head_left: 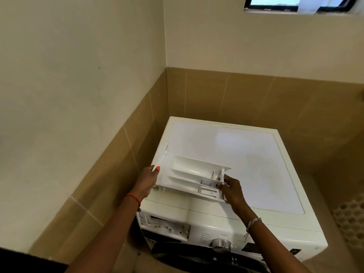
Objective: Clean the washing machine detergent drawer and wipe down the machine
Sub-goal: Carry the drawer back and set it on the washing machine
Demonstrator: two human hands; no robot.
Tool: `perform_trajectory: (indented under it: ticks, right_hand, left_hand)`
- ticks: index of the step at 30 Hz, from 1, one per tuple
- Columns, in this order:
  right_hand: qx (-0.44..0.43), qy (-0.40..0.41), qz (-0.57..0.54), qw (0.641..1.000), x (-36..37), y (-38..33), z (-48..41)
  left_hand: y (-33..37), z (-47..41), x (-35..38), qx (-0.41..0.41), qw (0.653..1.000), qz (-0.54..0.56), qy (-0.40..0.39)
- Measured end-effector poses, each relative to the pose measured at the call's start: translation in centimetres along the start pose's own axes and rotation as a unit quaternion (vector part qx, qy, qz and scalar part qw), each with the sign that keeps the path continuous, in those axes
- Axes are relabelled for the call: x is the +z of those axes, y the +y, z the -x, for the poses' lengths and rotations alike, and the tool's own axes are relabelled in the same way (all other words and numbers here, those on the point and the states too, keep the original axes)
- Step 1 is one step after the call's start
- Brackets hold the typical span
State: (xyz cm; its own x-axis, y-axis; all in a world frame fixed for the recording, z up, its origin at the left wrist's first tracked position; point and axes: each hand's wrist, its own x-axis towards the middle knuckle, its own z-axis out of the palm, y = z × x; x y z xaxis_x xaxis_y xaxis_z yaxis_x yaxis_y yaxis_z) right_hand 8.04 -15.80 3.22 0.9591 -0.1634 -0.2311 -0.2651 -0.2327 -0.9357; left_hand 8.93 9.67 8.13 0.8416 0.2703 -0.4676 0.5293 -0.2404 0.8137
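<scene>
Forearms rise from the bottom edge to the centre of the frame, where both hands hold the detergent drawer (189, 178), pulled free, over the front left corner of the washing machine (246, 164). The left hand (146, 180) grips its front panel; the right hand (233, 191) pinches the rear end by the small inserts. The drawer slot (167, 225) gapes below. With so light a pinch, tilting could spill residue onto the lid or shake an insert loose.

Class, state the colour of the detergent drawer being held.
The detergent drawer is white, shown best in the head view.
</scene>
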Motion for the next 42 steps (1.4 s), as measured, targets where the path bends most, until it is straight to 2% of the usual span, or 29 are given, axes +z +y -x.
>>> perform_trajectory:
  ticks: [6,14,20,42]
  right_hand:
    - [0.015,0.000,0.013,1.000,0.0,0.7,-0.7]
    - [0.024,0.003,0.031,0.999,0.1,1.5,-1.2]
    - [0.003,0.011,0.042,0.999,0.5,1.8,-0.9]
    - [0.007,0.013,0.063,0.998,0.8,1.5,-0.7]
  left_hand:
    - [-0.2,-1.1,0.1,0.009,1.000,-0.015,-0.021]
    - [-0.3,-1.5,0.3,0.020,0.995,-0.095,-0.034]
    - [-0.5,-1.7,0.4,0.032,0.991,-0.129,-0.022]
    - [-0.3,-1.1,0.4,0.071,0.966,-0.249,0.012]
